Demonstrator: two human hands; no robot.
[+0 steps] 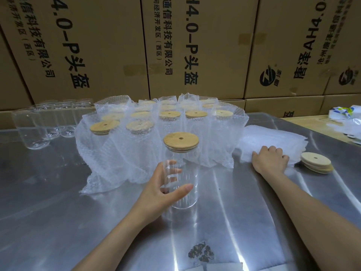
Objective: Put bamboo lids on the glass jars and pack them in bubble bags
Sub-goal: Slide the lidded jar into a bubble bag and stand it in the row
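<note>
A wall of printed cartons (pixel 195 45) stood behind the steel table (pixel 58 212). Bagged, lidded jars (pixel 156 122) were grouped at the back, likely kept clear of the work. A lidded glass jar (pixel 182 178) was gripped upright by the left hand (pixel 162 192). The right hand (pixel 270 160) was laid on the stack of bubble bags (pixel 273 139), fingers bent, seemingly to draw one. Spare bamboo lids (pixel 316 163) were stacked just beside it.

Printed cardboard boxes (pixel 195 45) wall in a shiny steel table (pixel 48 212).

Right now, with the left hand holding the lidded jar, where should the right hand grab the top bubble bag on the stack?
Pinch the near edge of the top bubble bag, where the right hand already rests, coming from above. The stack lies flat, so probably only its edges offer a liftable lip.
</note>
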